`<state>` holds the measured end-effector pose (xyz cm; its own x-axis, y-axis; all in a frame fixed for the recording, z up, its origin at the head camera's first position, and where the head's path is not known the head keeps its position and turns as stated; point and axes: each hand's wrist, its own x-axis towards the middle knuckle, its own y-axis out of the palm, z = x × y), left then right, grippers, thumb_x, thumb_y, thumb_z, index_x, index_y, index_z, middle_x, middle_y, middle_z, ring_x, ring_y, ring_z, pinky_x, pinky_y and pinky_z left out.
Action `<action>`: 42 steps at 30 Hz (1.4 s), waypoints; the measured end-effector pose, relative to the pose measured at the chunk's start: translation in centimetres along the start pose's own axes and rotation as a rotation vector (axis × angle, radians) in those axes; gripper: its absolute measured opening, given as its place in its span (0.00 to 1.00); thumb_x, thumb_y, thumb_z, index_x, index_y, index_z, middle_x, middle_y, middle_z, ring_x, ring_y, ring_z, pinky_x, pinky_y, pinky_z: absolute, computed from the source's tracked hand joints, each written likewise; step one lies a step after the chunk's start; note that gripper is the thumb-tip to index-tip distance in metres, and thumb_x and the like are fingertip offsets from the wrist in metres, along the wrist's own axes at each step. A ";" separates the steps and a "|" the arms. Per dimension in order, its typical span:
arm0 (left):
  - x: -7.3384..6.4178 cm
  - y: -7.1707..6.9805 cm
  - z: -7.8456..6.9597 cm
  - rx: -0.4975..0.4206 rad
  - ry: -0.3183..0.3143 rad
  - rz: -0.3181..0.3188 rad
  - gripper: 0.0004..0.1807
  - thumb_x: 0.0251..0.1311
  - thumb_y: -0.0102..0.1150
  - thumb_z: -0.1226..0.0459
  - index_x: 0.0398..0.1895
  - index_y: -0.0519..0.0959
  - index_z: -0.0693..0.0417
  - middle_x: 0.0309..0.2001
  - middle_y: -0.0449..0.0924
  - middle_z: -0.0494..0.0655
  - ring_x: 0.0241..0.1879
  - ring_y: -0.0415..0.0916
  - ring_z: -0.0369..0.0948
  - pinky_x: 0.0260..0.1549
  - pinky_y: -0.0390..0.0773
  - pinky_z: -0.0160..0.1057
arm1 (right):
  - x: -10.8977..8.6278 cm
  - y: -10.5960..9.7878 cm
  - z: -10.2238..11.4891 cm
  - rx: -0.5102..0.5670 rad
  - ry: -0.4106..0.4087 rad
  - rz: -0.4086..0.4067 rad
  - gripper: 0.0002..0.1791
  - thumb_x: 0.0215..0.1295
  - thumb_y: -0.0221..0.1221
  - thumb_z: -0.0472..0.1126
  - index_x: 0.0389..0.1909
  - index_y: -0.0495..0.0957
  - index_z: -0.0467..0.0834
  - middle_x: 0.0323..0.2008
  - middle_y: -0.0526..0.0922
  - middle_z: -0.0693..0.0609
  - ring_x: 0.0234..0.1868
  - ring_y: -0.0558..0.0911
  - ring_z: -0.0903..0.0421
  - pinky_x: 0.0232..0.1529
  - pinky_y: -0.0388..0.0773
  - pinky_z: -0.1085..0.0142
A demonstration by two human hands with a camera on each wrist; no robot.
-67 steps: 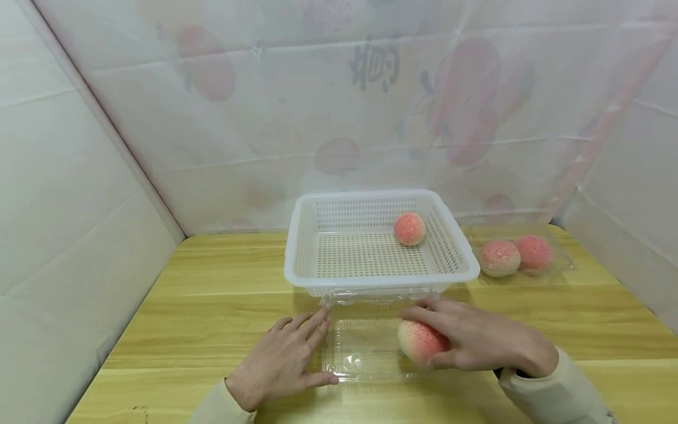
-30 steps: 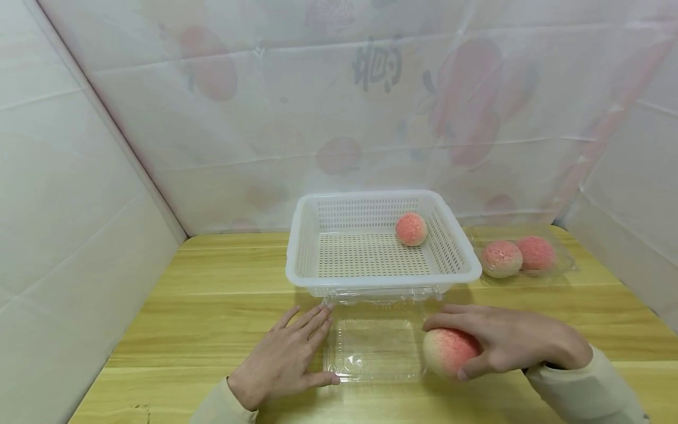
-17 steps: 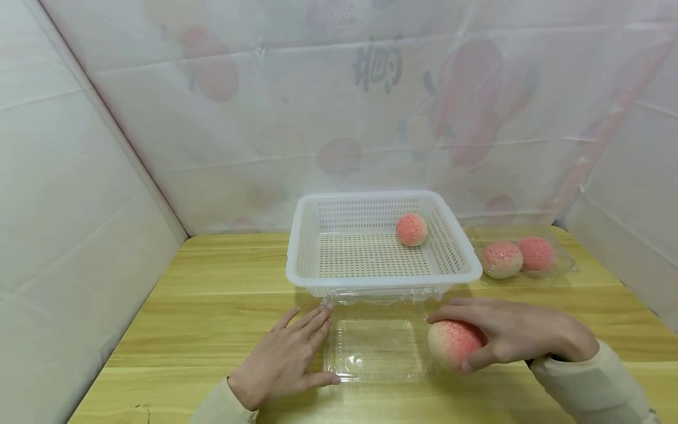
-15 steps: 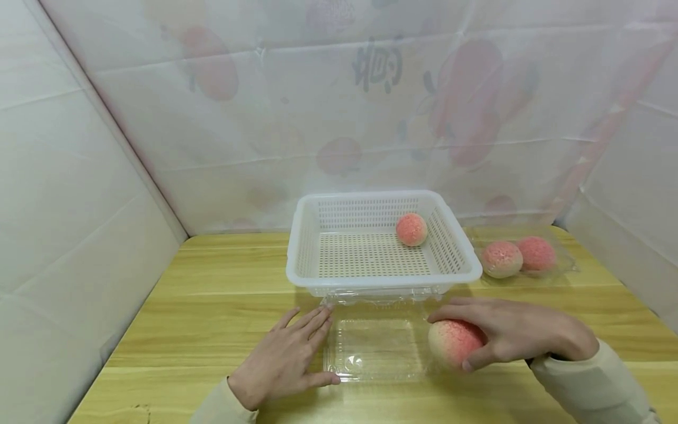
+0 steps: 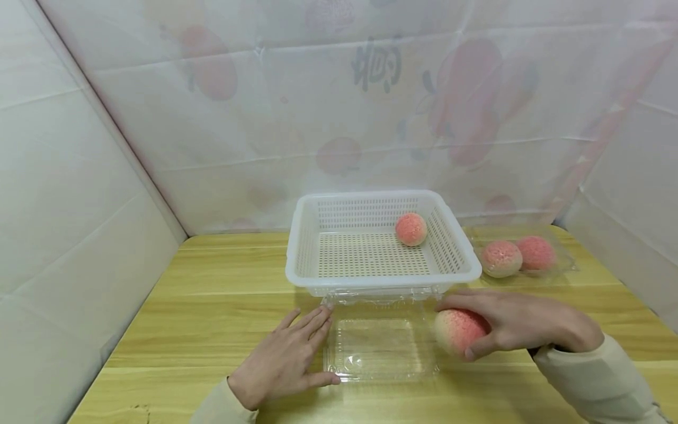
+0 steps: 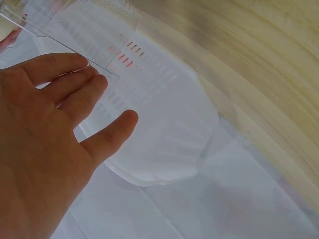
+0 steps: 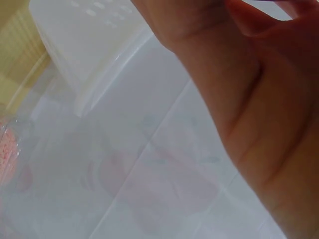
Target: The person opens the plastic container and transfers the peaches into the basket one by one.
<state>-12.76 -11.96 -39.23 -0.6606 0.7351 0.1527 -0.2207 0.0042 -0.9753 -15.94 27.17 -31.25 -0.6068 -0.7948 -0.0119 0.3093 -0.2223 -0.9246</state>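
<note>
Our right hand (image 5: 511, 321) now holds the pink-and-cream ball (image 5: 458, 333) farther from our left hand (image 5: 286, 360) than two seconds ago.

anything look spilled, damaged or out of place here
Nothing looks spilled or knocked over. The white basket stands upright, and the right hand holds a pink ball. One small oddity: a dark mark on the tabletop, at the lower left of the head view; whether stain or damage, I can't tell.

Basket (image 5: 382, 282) bars far side of tray (image 5: 378, 348); room above.
</note>
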 end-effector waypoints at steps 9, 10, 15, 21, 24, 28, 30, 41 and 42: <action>0.2 0.0 0.0 -0.013 0.015 0.003 0.48 0.67 0.45 0.31 0.70 0.71 0.64 0.75 0.62 0.56 0.73 0.61 0.46 0.68 0.66 0.52 | -0.2 -0.5 -0.7 -0.008 0.038 0.007 0.32 0.59 0.71 0.52 0.63 0.75 0.48 0.59 0.78 0.54 0.57 0.75 0.60 0.52 0.75 0.64; 0.2 0.0 -0.1 -0.007 0.016 0.001 0.48 0.67 0.45 0.31 0.70 0.71 0.64 0.75 0.62 0.56 0.73 0.61 0.46 0.68 0.66 0.52 | -0.2 -0.6 -0.7 -0.002 0.040 0.009 0.32 0.60 0.71 0.52 0.64 0.74 0.48 0.60 0.77 0.53 0.58 0.75 0.60 0.52 0.75 0.64; 0.2 0.0 -0.1 0.005 0.021 -0.012 0.48 0.67 0.45 0.31 0.70 0.72 0.64 0.75 0.63 0.56 0.73 0.63 0.45 0.67 0.67 0.52 | -0.3 -1.2 -1.0 -0.025 0.057 -0.001 0.34 0.60 0.70 0.54 0.65 0.74 0.46 0.61 0.78 0.51 0.59 0.76 0.59 0.52 0.76 0.64; 0.2 0.1 -0.1 0.004 0.019 -0.003 0.48 0.67 0.45 0.31 0.70 0.72 0.63 0.75 0.63 0.55 0.73 0.62 0.45 0.67 0.66 0.53 | -0.2 -1.8 -0.9 -0.041 0.091 -0.005 0.35 0.60 0.70 0.55 0.66 0.74 0.46 0.61 0.78 0.51 0.59 0.75 0.59 0.52 0.76 0.64; 0.2 0.1 -0.1 -0.005 0.012 0.001 0.47 0.67 0.46 0.31 0.70 0.71 0.63 0.75 0.62 0.54 0.73 0.61 0.45 0.68 0.65 0.53 | -0.1 -2.1 -0.8 -0.036 0.144 0.005 0.35 0.60 0.70 0.56 0.66 0.73 0.47 0.62 0.77 0.51 0.59 0.75 0.58 0.51 0.76 0.64; 0.2 0.1 -0.1 -0.019 0.006 0.000 0.47 0.67 0.47 0.31 0.71 0.71 0.62 0.75 0.62 0.54 0.74 0.60 0.46 0.68 0.65 0.54 | 0.1 -2.6 -0.6 -0.041 0.191 0.015 0.37 0.60 0.70 0.57 0.67 0.72 0.47 0.62 0.76 0.50 0.60 0.75 0.55 0.51 0.76 0.62; 0.1 0.1 -0.1 -0.021 0.004 -0.002 0.47 0.67 0.47 0.32 0.70 0.72 0.62 0.75 0.61 0.54 0.74 0.59 0.46 0.68 0.65 0.54 | 0.3 -2.9 -0.6 -0.036 0.197 0.015 0.37 0.60 0.69 0.56 0.68 0.72 0.47 0.63 0.76 0.50 0.61 0.74 0.52 0.52 0.76 0.61; 0.1 -0.1 -0.1 -0.018 -0.001 -0.024 0.46 0.66 0.48 0.32 0.68 0.74 0.62 0.74 0.63 0.57 0.74 0.59 0.49 0.68 0.65 0.54 | 1.0 -3.9 -0.4 -0.021 0.234 0.005 0.39 0.62 0.69 0.57 0.70 0.70 0.43 0.65 0.74 0.46 0.65 0.74 0.41 0.57 0.74 0.45; 0.1 -0.1 -0.1 -0.015 -0.001 -0.024 0.46 0.66 0.48 0.31 0.68 0.74 0.62 0.74 0.63 0.57 0.74 0.59 0.49 0.68 0.65 0.54 | 1.0 -4.0 -0.4 -0.030 0.234 0.000 0.39 0.62 0.68 0.57 0.70 0.70 0.44 0.65 0.75 0.46 0.65 0.74 0.41 0.57 0.74 0.45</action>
<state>-12.77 -11.85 -39.17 -0.6560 0.7339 0.1763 -0.2259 0.0320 -0.9736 -18.08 27.48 -27.76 -0.7613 -0.6412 -0.0963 0.2892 -0.2030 -0.9355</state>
